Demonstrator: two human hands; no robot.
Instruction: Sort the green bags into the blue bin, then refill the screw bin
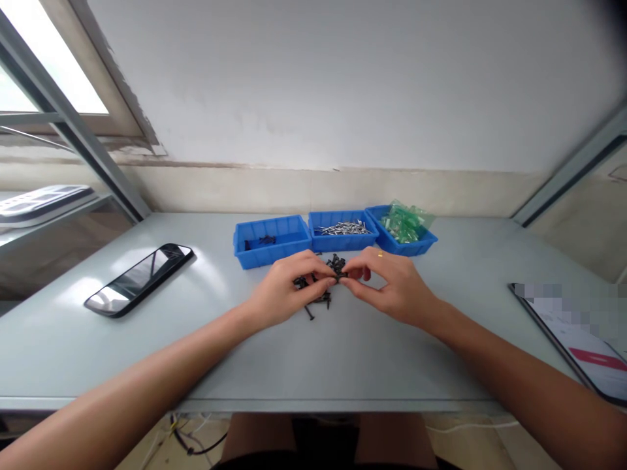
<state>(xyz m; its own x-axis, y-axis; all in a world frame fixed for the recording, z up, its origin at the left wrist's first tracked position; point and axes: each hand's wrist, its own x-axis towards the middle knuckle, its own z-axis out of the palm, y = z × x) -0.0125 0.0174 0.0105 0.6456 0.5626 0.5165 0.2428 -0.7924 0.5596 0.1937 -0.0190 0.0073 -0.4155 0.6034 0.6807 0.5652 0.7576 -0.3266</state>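
Observation:
A pile of black screws lies on the grey table between my hands, and some are partly hidden behind the fingers. My left hand is closed in a pinch of thumb and forefinger at the pile's near edge. Facing it, my right hand pinches too, its fingertips almost touching the left ones. A small dark piece, which looks like a black screw, sits between the two sets of fingertips. One longer screw lies apart, just below my left hand.
Behind the hands stand three blue bins: the left bin holds a few black screws, the middle bin silver nails or screws, the right bin a green plastic bag. A black device lies left, a tablet right.

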